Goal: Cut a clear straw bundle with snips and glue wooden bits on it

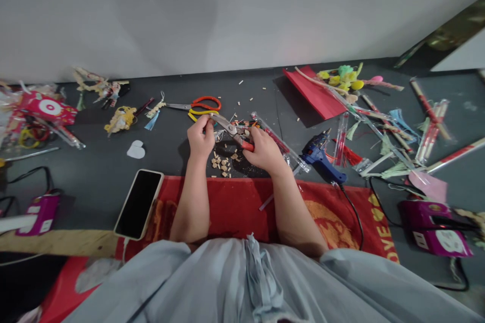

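Basically, both hands meet mid-surface around a pair of metal cutters (232,130) with red handles; clock is centred on the cutters, twelve toward the pale wall (242,10). Right hand (265,149) is wrapped round the handles at four o'clock, gripping them. Left hand (201,133) sits at nine o'clock, fingers curled in by the blade end; can't tell whether it pinches anything there. Blades slant up toward ten o'clock.

Small tan chips (223,164) lie scattered at six, just below the cutters, on the dark surface (170,154). Scissors (197,106) with orange and yellow loops at ten, close to the left hand. White heart-shaped piece (136,150) at nine, well apart. Phone (139,204) at eight, dark screen, partly over the red mat (238,212), which spreads out at six under both forearms.

Blue glue gun (322,154) at three, cord trailing onto the mat; clear packet (282,141) also at three, between gun and right hand. Folded red paper (316,93) at two, yellow and green craft bits (344,78) just beyond it. Purple box (435,227) far out toward four. Red bag (47,108) far out at nine, among plastic wrapping.
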`<state>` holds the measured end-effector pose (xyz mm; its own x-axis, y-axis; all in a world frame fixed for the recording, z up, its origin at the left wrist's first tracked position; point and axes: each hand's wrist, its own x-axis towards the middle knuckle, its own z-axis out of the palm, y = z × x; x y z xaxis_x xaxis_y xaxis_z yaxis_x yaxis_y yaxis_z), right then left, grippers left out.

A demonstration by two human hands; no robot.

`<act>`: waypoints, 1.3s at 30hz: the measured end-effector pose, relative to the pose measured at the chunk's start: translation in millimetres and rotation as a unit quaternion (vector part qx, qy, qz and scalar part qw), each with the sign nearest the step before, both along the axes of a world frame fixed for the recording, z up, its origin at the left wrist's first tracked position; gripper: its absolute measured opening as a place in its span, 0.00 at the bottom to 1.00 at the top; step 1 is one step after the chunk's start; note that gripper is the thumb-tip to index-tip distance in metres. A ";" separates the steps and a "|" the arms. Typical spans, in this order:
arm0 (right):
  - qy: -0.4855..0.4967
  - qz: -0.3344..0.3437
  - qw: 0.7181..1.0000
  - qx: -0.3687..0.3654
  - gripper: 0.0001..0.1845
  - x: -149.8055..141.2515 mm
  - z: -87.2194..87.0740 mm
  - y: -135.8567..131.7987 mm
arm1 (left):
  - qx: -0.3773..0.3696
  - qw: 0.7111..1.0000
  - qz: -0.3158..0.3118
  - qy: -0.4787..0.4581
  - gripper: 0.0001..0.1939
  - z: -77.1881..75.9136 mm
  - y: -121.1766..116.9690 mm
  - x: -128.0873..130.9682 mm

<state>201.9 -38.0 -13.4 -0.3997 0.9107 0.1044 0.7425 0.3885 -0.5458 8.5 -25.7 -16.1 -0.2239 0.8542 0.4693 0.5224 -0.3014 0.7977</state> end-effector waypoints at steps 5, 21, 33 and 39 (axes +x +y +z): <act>0.008 0.016 1.000 0.003 0.24 1.5 -0.7 0.4 | -0.008 1.000 -0.018 0.004 0.10 1.9 -2.5 -2.1; 0.093 -0.024 0.992 -0.086 0.18 -2.1 6.4 -1.7 | -0.050 0.912 -0.106 -0.392 0.26 -0.1 5.1 10.5; 0.097 -0.024 0.990 -0.099 0.15 -2.0 6.7 -1.5 | -0.069 0.914 -0.123 -0.380 0.19 -0.3 4.7 10.0; 0.091 0.012 0.994 -0.052 0.23 -0.3 -0.3 -1.8 | -0.045 0.932 -0.150 -0.326 0.20 -5.0 4.5 2.9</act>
